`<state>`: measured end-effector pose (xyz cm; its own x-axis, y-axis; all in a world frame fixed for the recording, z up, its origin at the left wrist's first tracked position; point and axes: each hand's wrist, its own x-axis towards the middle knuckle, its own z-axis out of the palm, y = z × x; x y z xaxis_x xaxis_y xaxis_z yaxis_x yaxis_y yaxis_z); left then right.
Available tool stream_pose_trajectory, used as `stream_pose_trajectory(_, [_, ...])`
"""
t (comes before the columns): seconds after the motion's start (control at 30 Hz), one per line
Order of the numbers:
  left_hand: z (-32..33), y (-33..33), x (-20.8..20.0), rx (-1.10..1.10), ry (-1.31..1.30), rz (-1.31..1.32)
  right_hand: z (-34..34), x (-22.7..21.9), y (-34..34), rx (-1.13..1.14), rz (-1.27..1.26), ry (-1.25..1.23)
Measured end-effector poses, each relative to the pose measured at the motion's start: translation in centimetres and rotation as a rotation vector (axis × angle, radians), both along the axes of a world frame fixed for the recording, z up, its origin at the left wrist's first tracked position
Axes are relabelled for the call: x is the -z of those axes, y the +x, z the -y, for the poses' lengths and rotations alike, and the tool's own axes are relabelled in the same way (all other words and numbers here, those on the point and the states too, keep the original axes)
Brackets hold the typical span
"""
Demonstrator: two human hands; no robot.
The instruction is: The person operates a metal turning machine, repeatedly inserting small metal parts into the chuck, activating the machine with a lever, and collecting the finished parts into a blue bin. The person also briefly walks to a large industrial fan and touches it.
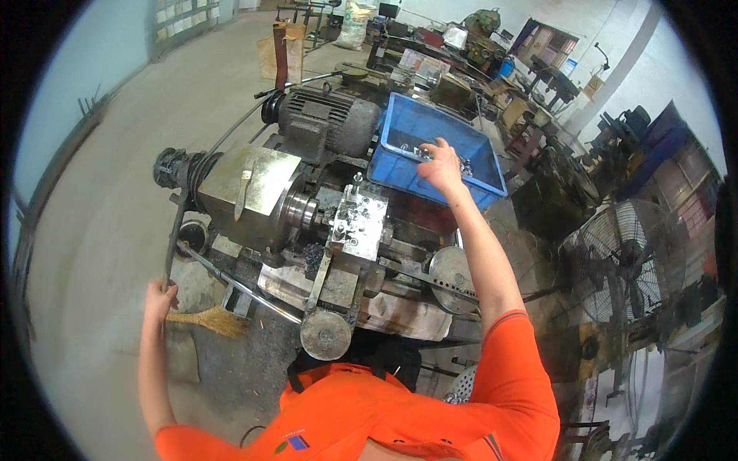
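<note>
My left hand (160, 298) is wrapped round the lower end of a long dark lever (176, 238), which rises beside the lathe's headstock (250, 184). My right hand (440, 165) reaches over the near wall of a blue plastic crate (480, 192), its fingers bent and apart. Small shiny metal parts (466, 167) lie in the crate around those fingers; no part shows clearly in the hand. Between my arms stands the small lathe, with its chuck (296, 209) and a tool block (360, 223) bearing several bolts.
A brush (243, 192) lies on the headstock, and a ribbed electric motor (330, 119) sits behind it. Handwheels (326, 335) face me at the front. A straw broom (211, 320) is near my left hand. On the right stands a large caged fan (626, 257).
</note>
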<state>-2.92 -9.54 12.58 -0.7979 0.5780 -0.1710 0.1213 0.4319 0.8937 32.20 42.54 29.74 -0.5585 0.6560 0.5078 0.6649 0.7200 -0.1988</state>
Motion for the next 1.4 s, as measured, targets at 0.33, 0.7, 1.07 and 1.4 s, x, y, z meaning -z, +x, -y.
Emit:
stream_pose_trajectory(0.33, [0.4, 0.2, 0.1, 0.026, 0.051, -0.035, 3.9, 3.2, 13.2, 0.03, -0.251, -0.397])
stream_pose_trajectory(0.7, [2.9, -2.5, 1.0, 0.055, -0.078, 0.143, 19.3, 15.1, 39.9, 0.583, 0.024, -0.706])
stream_pose_trajectory(1.07, [0.5, -1.2, -0.2, 0.083, -0.065, 0.097, 28.5, 25.5, 44.4, 0.796, 0.563, -1.008])
stream_pose_trajectory(1.4, [1.3, -2.6, 1.3, 0.009, -0.078, 0.087, 26.7, 22.1, 41.4, 0.754, 0.585, -1.431])
